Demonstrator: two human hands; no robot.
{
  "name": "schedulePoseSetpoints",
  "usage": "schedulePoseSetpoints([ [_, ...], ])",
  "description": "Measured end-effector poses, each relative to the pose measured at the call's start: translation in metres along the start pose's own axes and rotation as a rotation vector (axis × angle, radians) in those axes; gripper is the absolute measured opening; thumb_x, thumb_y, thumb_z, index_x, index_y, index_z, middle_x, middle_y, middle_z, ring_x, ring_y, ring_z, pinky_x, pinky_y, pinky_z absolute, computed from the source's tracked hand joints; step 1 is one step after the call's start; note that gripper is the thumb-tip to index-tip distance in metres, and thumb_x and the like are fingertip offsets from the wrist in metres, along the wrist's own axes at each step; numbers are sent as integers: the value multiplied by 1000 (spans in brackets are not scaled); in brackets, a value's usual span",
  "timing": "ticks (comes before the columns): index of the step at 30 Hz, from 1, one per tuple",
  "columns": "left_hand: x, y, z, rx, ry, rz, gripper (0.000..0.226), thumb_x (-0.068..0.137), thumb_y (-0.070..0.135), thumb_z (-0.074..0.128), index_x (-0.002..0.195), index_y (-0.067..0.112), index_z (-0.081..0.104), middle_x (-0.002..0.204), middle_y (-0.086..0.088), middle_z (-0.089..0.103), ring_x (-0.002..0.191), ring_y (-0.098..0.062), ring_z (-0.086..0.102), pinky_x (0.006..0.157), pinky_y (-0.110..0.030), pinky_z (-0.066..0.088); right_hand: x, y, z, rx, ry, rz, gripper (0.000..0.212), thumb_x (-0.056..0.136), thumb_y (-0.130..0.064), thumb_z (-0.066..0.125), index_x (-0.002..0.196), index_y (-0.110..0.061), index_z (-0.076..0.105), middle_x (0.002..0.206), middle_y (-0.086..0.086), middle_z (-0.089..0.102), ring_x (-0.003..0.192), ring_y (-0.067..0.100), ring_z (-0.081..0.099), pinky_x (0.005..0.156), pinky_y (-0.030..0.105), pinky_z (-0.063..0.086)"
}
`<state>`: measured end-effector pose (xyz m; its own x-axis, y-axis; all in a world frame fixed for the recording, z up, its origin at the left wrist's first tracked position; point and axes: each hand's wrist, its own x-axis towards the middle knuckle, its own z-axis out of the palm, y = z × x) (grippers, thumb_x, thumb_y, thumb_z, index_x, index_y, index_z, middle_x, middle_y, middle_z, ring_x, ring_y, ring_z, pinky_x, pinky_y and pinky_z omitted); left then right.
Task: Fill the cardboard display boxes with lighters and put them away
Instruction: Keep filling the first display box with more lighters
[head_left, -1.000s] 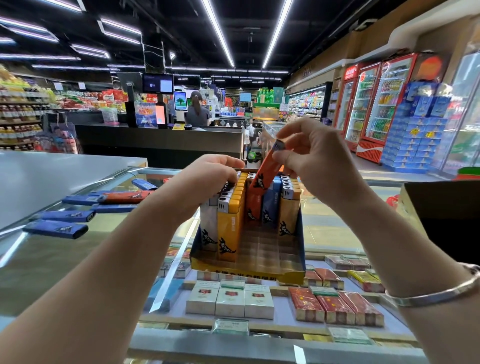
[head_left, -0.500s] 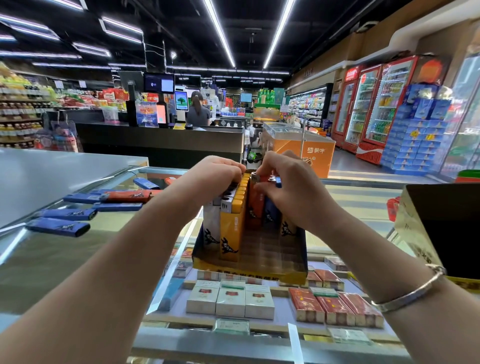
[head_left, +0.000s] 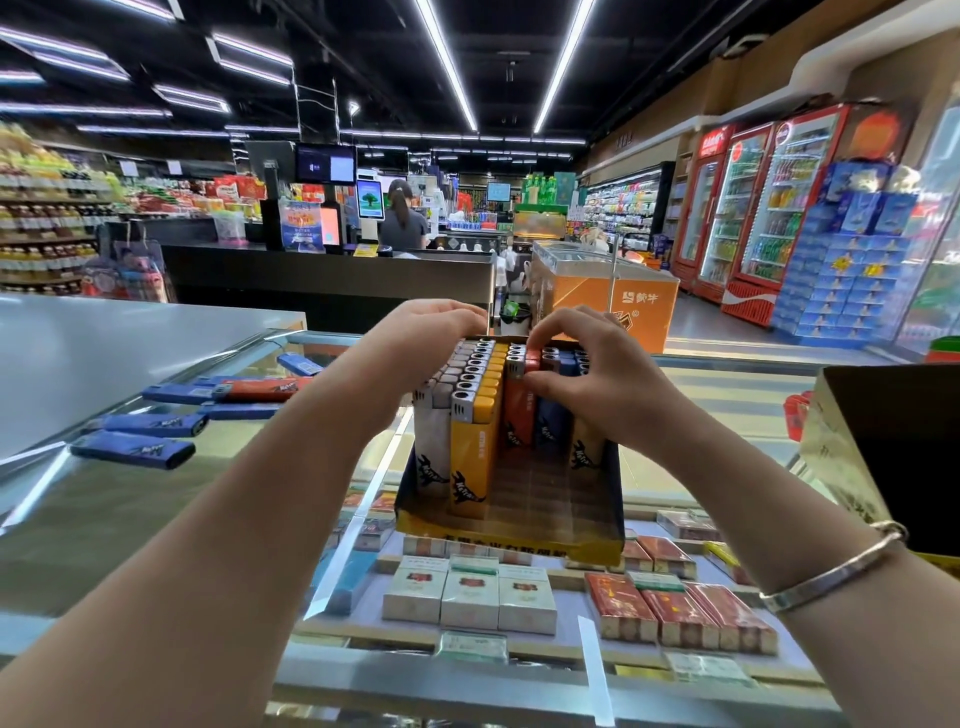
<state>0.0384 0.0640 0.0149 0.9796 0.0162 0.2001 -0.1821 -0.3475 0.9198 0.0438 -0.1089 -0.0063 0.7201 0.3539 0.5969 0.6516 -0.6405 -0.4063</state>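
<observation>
A cardboard display box (head_left: 511, 540) stands on the glass counter (head_left: 130, 499), holding upright rows of white, yellow, orange and blue lighters. My left hand (head_left: 415, 348) rests curled over the tops of the white and yellow rows (head_left: 470, 410) at the box's back left. My right hand (head_left: 592, 364) pinches the top of an orange lighter (head_left: 519, 415) standing in the middle row, thumb in front and fingers behind. The front of the middle rows is bare tray. Loose blue lighters (head_left: 132, 449) and one orange lighter (head_left: 265, 388) lie flat on the counter to the left.
A dark open carton (head_left: 893, 447) with a gold flap stands at the right edge. Cigarette packs (head_left: 467, 597) lie under the glass. Beyond are a black checkout counter (head_left: 332, 280) with a person behind it, an orange freezer (head_left: 602, 301) and drink fridges (head_left: 753, 208).
My right hand has come down from above the box, bringing the orange lighter into the middle row. My left hand has stayed on the rows at the back left.
</observation>
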Motion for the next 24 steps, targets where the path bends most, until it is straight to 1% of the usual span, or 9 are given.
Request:
schedulePoseSetpoints([
  [2,3,-4,-8,-35,65,36,15,93,20,49,90,27,62,93,5,60,85,-8,56,73,-25,48,0,1,1,23,-27,10,21,79,-22,71,95,-22,56,100,-7,52,104,15,46,92,38,40],
  [5,6,-12,-16,88,207,236,19,93,10,46,102,19,60,90,14,55,84,2,50,68,-15,40,0,1,3,15,-34,13,20,79,-22,70,94,-21,57,101,-5,53,103,15,48,92,40,43],
  [8,7,-18,-17,259,326,383,30,89,-1,43,111,12,60,101,7,57,94,-6,52,73,-12,39,-1,0,4,19,-16,12,19,79,-22,70,92,-21,57,101,-6,52,103,15,48,91,42,44],
  [12,10,-35,-25,463,305,411,43,83,-10,40,116,10,59,115,-4,60,103,-10,51,81,-19,43,-1,-1,5,26,16,0,19,78,-20,72,89,-22,57,100,-6,53,102,16,49,91,39,43],
  [14,11,-47,-35,559,266,359,45,81,-9,43,119,10,57,116,-8,61,96,-13,54,70,-19,46,-1,0,6,21,17,0,19,77,-20,72,90,-22,57,100,-5,54,101,17,49,91,38,43],
  [16,13,-61,-50,670,237,257,44,82,-5,45,121,13,56,112,-10,61,83,-12,53,58,-18,40,-1,1,5,13,17,-1,19,77,-20,72,90,-22,58,100,-5,54,100,16,50,90,37,43],
  [18,13,-74,-67,797,203,122,44,83,0,48,122,18,55,113,-10,59,83,-15,52,62,-25,44,0,1,5,21,15,-2,20,77,-19,72,90,-22,57,97,-7,53,99,15,50,88,35,43],
  [21,9,-89,-87,907,186,-68,48,86,6,48,130,23,46,109,-10,57,91,-22,51,81,-39,48,0,1,5,32,11,-7,20,77,-17,72,89,-22,57,93,-9,52,97,17,50,86,33,43],
  [24,9,-95,-93,949,167,-119,43,88,9,45,128,24,47,94,-5,55,86,-20,51,85,-40,47,0,0,4,33,2,-13,20,78,-16,72,89,-21,57,91,-12,51,97,16,50,87,35,44],
])
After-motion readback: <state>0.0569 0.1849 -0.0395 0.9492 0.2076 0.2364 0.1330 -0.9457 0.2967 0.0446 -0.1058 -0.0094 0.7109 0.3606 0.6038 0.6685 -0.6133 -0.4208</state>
